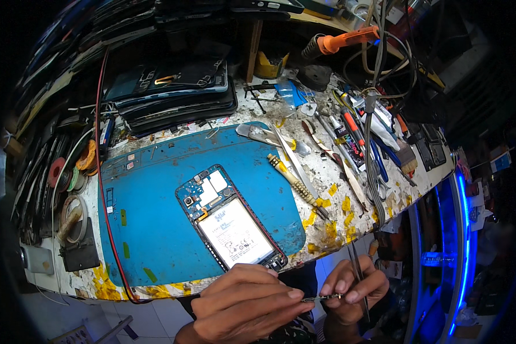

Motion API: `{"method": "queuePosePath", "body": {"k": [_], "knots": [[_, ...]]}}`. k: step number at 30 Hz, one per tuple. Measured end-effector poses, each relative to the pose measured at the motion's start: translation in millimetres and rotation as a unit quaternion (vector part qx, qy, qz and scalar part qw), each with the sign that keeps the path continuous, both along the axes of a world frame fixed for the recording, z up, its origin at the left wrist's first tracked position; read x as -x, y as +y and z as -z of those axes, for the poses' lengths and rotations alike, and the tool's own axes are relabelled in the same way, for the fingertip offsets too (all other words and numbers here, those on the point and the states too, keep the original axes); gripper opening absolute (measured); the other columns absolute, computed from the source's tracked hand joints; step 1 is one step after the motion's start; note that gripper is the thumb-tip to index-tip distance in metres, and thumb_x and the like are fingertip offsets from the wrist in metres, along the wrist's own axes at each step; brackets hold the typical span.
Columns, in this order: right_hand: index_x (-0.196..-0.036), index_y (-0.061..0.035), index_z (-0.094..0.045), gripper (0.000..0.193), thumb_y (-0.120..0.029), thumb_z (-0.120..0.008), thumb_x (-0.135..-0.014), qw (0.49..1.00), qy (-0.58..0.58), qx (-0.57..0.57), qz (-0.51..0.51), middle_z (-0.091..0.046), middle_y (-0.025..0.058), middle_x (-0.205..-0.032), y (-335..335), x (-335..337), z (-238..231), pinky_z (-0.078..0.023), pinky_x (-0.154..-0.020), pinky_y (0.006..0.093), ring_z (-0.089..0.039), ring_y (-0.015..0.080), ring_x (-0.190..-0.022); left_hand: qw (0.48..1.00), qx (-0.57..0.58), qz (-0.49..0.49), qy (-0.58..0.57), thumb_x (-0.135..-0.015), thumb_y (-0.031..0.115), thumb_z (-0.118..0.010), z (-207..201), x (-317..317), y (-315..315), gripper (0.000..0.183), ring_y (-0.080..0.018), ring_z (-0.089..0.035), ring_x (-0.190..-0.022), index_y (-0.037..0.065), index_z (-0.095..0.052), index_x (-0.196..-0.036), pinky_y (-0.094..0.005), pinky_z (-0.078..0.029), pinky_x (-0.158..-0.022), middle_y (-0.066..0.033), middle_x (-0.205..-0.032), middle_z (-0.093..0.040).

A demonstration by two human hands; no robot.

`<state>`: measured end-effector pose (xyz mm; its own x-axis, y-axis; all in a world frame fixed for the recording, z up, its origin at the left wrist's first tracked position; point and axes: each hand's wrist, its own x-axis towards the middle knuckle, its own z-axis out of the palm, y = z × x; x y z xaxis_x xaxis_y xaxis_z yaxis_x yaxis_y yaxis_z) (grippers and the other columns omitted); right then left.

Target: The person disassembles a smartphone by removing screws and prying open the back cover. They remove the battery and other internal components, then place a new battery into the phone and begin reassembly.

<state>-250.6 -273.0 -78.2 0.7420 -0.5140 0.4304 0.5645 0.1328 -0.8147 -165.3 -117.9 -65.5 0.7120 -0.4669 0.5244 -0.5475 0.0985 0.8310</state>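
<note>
At the table's front edge, my left hand (246, 304) is closed, its thumb and fingertips pinching one end of a small, thin circuit board (322, 297). My right hand (358, 292) pinches the other end. Long dark metal tweezers (357, 265) are also tucked in the fingers of my right hand, their length running up and down. Just beyond my left hand lies an opened phone (235, 229), tilted on a blue mat (149, 212). Its white battery and inner board are bare, and my left hand overlaps its lower edge in view.
A yellow-handled screwdriver (295, 179) and a metal blade (298, 160) lie right of the phone. Brushes, tubes and pliers (378, 157) crowd the right side. Stacked phone screens (172, 94) stand behind the mat. A red cable (104, 189) crosses its left part; an orange-handled tool (347, 41) hangs at the back.
</note>
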Motion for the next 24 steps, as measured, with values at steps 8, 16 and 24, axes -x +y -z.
{"method": "queuePosePath", "body": {"k": [8, 16, 24], "knots": [[-0.081, -0.0016, -0.06, 0.027, 0.01, -0.08, -0.067, 1.0, 0.012, 0.029, 0.001, -0.061, 0.014, -0.083, -0.5, 1.3, -4.7, -0.062, -0.063, 0.0318, -0.07, 0.0237, -0.078, 1.0, 0.013, -0.009, 0.007, -0.065, 0.008, -0.088, 3.3, 1.2, 0.6, 0.029, -0.0175, -0.066, -0.077, 0.005, -0.072, -0.089, -0.032, -0.056, -0.069, -0.0067, -0.08, -0.071], [-0.082, -0.0023, -0.061, 0.026, 0.005, -0.082, -0.068, 0.999, 0.016, 0.03, 0.005, -0.061, 0.0138, -0.083, -0.4, 2.7, -4.5, -0.062, -0.062, 0.0324, -0.069, 0.0221, -0.074, 1.0, 0.01, -0.007, 0.02, -0.064, 0.009, -0.089, 2.5, 0.9, 1.1, 0.031, -0.0182, -0.066, -0.073, 0.003, -0.073, -0.089, -0.0324, -0.057, -0.066, -0.0078, -0.078, -0.07], [-0.083, -0.0032, -0.061, 0.026, 0.005, -0.082, -0.068, 0.999, 0.01, 0.036, -0.01, -0.062, 0.0136, -0.084, -2.0, 3.7, -3.7, -0.062, -0.063, 0.033, -0.069, 0.0222, -0.074, 1.0, 0.012, -0.008, 0.026, -0.063, 0.009, -0.089, 3.0, 1.4, 0.1, 0.031, -0.0176, -0.065, -0.071, 0.003, -0.073, -0.089, -0.0315, -0.056, -0.065, -0.0078, -0.076, -0.07]]}}
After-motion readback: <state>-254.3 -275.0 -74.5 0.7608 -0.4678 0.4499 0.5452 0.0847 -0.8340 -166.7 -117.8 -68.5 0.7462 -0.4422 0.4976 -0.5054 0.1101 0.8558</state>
